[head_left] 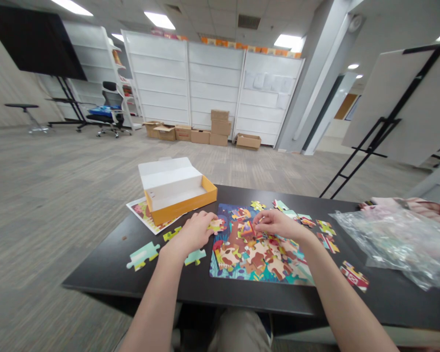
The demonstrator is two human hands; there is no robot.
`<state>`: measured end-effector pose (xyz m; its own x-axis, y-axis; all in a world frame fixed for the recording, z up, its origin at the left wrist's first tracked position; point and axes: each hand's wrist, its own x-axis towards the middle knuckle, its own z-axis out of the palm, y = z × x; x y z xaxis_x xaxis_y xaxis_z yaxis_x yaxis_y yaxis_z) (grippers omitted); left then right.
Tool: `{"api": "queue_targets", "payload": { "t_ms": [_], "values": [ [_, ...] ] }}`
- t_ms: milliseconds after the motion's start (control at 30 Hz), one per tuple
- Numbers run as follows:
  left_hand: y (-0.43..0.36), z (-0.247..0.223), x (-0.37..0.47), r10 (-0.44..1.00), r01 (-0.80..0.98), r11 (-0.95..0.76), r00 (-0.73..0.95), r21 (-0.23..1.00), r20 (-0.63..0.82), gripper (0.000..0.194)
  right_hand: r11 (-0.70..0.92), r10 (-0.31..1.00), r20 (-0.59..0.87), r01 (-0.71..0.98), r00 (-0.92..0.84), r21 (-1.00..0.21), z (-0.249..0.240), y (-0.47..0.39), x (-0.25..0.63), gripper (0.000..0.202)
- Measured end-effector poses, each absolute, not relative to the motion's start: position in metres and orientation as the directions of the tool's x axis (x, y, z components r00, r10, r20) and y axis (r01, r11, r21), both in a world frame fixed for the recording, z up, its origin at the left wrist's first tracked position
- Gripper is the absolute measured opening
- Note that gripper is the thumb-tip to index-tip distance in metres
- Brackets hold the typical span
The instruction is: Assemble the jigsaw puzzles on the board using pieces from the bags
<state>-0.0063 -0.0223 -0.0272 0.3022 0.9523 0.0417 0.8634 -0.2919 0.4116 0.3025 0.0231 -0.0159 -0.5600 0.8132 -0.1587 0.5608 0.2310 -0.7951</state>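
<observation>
A colourful picture board [234,273] lies on the black table, with a pile of puzzle pieces [258,256] on it. My left hand [200,230] is at the board's left edge, its fingers closed on a yellowish puzzle piece [216,225]. Over the upper middle of the board, my right hand [275,223] has its fingers bent together at a red and purple puzzle piece [247,229]; whether it grips that piece is hidden. Joined light green pieces [143,255] lie left of my left arm, and another green piece [195,256] is beside the board.
An open yellow box [183,205] stands at the table's back left, partly over a printed sheet [135,207]. More pieces [326,227] lie right of the board. Clear plastic bags [399,239] cover the table's right side. Cardboard boxes [220,128] stand by white shelves behind.
</observation>
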Motion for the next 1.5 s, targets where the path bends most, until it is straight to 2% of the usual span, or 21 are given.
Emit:
{"api": "queue_targets", "payload": {
  "t_ms": [100,200,300,433,567,767,867,933,1033,1100,1167,1367,1500],
  "values": [
    [-0.023,-0.025,-0.009,0.955,0.867,-0.280,0.295,0.413,0.028,0.032,0.232,0.813,-0.142,0.537,-0.565,-0.811,-0.014,0.020,0.298,0.038],
    [-0.024,-0.020,-0.006,0.948,0.825,-0.313,0.298,0.470,0.109,0.032,0.208,0.825,-0.120,0.493,-0.552,-0.845,-0.012,0.017,0.291,0.036],
    [-0.027,-0.013,0.007,0.903,0.712,-0.427,0.362,0.557,0.230,0.043,0.186,0.857,-0.091,0.469,-0.507,-0.863,-0.013,0.016,0.286,0.034],
    [-0.030,-0.011,0.029,0.846,0.588,-0.521,0.452,0.619,0.282,0.054,0.184,0.871,-0.073,0.459,-0.486,-0.869,-0.014,0.015,0.282,0.032],
    [-0.028,-0.016,0.046,0.827,0.578,-0.549,0.480,0.604,0.292,0.060,0.176,0.858,-0.076,0.431,-0.507,-0.885,-0.012,0.011,0.275,0.033],
    [-0.025,-0.018,0.044,0.846,0.675,-0.530,0.465,0.513,0.261,0.051,0.238,0.850,-0.024,0.424,-0.527,-0.874,-0.004,0.017,0.281,0.034],
    [-0.019,-0.018,0.031,0.887,0.781,-0.461,0.396,0.422,0.236,0.046,0.344,0.902,0.119,0.524,-0.415,-0.779,0.003,0.033,0.285,0.027],
    [-0.012,-0.020,0.023,0.915,0.839,-0.399,0.338,0.371,0.220,0.043,0.412,0.906,0.210,0.655,-0.367,-0.633,0.005,0.045,0.281,0.017],
    [-0.002,-0.024,0.017,0.934,0.874,-0.351,0.298,0.337,0.200,0.041,0.477,0.879,0.235,0.785,-0.416,-0.395,0.002,0.057,0.267,0.013],
    [0.003,-0.027,0.018,0.934,0.873,-0.350,0.299,0.339,0.196,0.040,0.526,0.850,0.209,0.789,-0.483,-0.316,-0.005,0.062,0.259,0.013],
    [0.006,-0.030,0.021,0.930,0.867,-0.361,0.306,0.343,0.205,0.039,0.579,0.815,0.183,0.756,-0.550,-0.304,-0.014,0.064,0.256,0.013],
    [0.009,-0.036,0.027,0.938,0.883,-0.345,0.315,0.319,0.143,0.033,0.662,0.731,0.150,0.639,-0.665,-0.392,-0.028,0.066,0.261,0.013],
    [0.010,-0.037,0.027,0.943,0.889,-0.334,0.309,0.312,0.126,0.033,0.637,0.758,0.127,0.685,-0.639,-0.353,-0.030,0.063,0.259,0.013]
  ]
}}
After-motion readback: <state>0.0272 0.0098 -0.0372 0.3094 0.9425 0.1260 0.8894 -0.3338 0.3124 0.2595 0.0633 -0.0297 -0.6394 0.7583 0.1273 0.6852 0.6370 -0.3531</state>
